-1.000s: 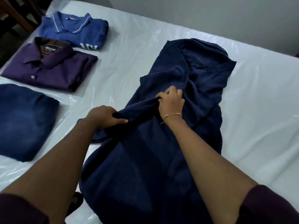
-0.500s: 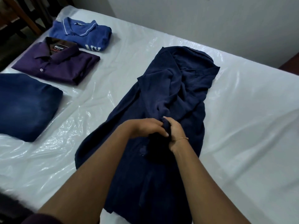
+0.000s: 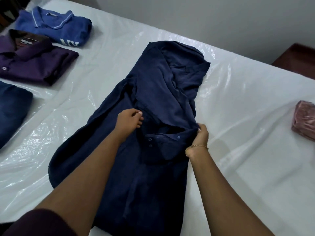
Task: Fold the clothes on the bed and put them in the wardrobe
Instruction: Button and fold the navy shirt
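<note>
The right hand (image 3: 201, 136) pinches a fold of the navy shirt (image 3: 153, 106) at its right edge, fingers curled around the cloth just above the cuff with its buttons; the left hand (image 3: 130, 120) rests on the shirt's middle with fingers loosely curled and a fingertip touching the fabric, and whether it holds any cloth cannot be told.

The bed (image 3: 238, 159), covered in clear crinkled plastic over white, fills most of the view. The navy shirt lies along its centre, long axis running from the near edge up and slightly right, collar end far from the person and hem end near, partly hidden under the forearms. A sleeve is folded across the body, its cuff lying crosswise between the hands.

To the right of the shirt the bed is open as far as a pink folded cloth (image 3: 305, 121) at the frame's right edge. To the left a band of bare plastic separates the shirt from three folded garments in a column: a blue denim piece (image 3: 12, 109) nearest, a purple dress shirt (image 3: 35, 60) beyond it, and a blue polo shirt (image 3: 56, 26) farthest.

Both forearms reach forward from the bottom of the frame. A thin gold bracelet (image 3: 197, 146) circles the right wrist.
</note>
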